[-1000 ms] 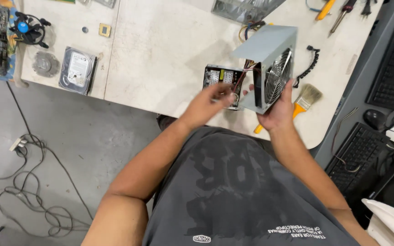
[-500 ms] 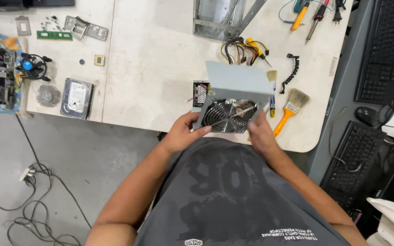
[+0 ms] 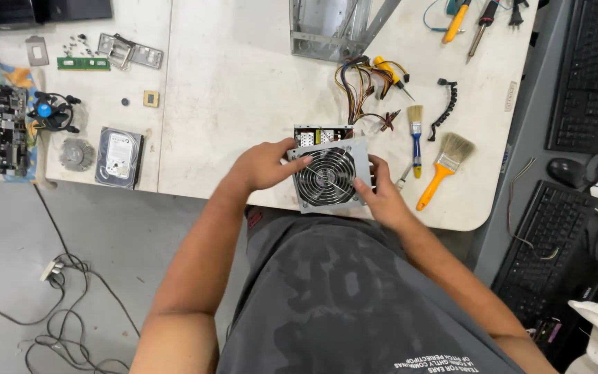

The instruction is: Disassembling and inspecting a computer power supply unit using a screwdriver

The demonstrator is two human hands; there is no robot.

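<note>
While the camera looks down from the head, both hands hold a grey power supply box (image 3: 329, 176) at the near edge of the white table (image 3: 243, 83). Its round fan grille faces up. The left hand (image 3: 266, 165) grips its left side. The right hand (image 3: 381, 197) grips its right side. Two brushes (image 3: 443, 166) lie just to the right.

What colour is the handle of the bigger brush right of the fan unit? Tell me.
Orange. The bigger brush has an orange handle and pale bristles, seen in the head view, the only one.
</note>
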